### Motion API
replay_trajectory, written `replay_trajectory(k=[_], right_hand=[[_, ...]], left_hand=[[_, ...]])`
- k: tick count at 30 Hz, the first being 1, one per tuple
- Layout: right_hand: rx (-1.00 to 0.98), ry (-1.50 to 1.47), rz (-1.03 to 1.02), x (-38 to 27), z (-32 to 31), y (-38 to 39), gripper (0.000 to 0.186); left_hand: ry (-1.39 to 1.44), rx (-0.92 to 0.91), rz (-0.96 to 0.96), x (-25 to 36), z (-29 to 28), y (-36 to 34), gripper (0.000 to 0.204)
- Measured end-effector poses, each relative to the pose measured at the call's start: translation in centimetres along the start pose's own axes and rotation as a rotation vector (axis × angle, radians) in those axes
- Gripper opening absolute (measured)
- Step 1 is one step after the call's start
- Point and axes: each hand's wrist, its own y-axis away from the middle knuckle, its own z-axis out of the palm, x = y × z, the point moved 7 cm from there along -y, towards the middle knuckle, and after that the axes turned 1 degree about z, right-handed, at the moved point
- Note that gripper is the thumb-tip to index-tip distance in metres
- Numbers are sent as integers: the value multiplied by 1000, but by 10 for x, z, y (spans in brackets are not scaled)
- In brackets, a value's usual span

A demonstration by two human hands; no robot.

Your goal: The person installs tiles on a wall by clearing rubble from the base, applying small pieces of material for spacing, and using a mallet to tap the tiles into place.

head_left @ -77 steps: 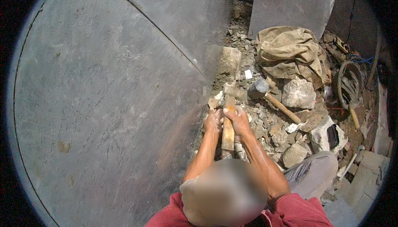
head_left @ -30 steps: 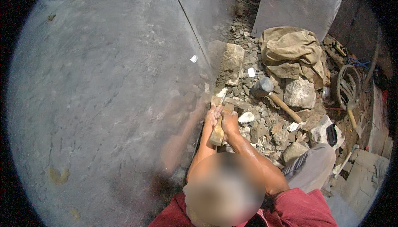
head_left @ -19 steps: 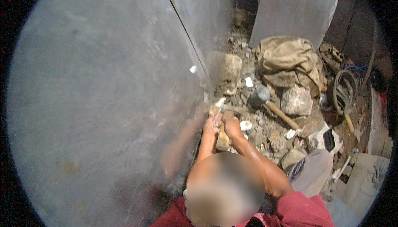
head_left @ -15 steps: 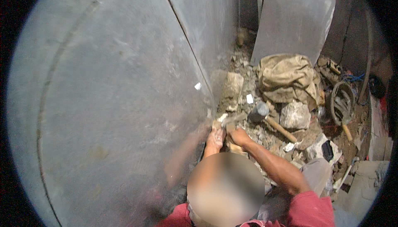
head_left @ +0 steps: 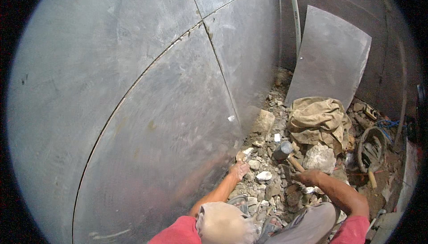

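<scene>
My left hand [head_left: 240, 170] is closed around a tan chunk of stone [head_left: 241, 156], low against the foot of the grey wall. A whitish fragment lies by the stone's tip. To the right, my right hand [head_left: 308, 178] is closed over the rubble, on what looks like a grey-headed hand tool [head_left: 286, 171]; most of it is covered by the fingers. Right beside that hand lies a mallet [head_left: 282, 150] with a dark round head. Its wooden handle runs toward my right hand, which hides the far end; whether they touch, I cannot tell.
A curved grey wall [head_left: 169, 123] rises on the left. Beyond the mallet are a pale rock [head_left: 319, 158], a crumpled tan sack [head_left: 318, 121] and a leaning grey sheet [head_left: 332, 56]. A bucket [head_left: 371, 150] stands at right. Broken stones [head_left: 267, 188] surround my feet.
My right hand has moved right, away from the left hand, to beside the mallet's handle. The left hand stays by the wall with the stone. The whole view has shifted.
</scene>
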Motion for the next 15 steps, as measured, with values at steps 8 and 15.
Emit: replay_trajectory(k=[8, 15], right_hand=[[752, 389, -400, -2, 16, 27, 21], [699, 360, -255, 25, 27, 28, 37]], left_hand=[[-888, -203, 381, 88, 45, 143, 30], [-1349, -37, 1529, 193, 172, 314, 26]])
